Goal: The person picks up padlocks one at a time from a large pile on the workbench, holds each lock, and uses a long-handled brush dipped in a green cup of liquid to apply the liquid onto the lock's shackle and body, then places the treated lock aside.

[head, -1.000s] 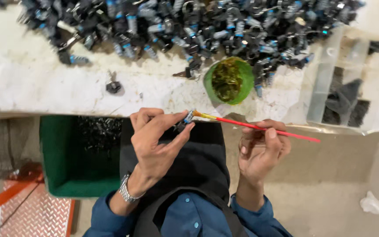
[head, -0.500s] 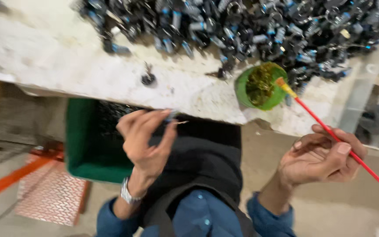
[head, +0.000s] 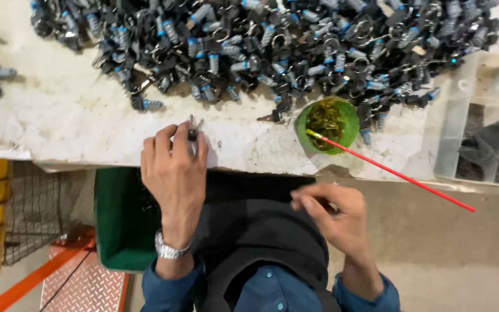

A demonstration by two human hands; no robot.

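Nearest, the right hand [head: 333,216] is curling loosely, gripping nothing, just off the red brush [head: 394,171] propped in the green cup [head: 326,124]. The left hand [head: 174,173] is pinching one small part [head: 192,134] at the tabletop [head: 59,115] edge, where there is bare room. Beyond, the pile of parts [head: 272,46] looks mostly undone.

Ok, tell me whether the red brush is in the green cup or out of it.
In: the red brush leans with its tip inside the green cup, released by both hands.
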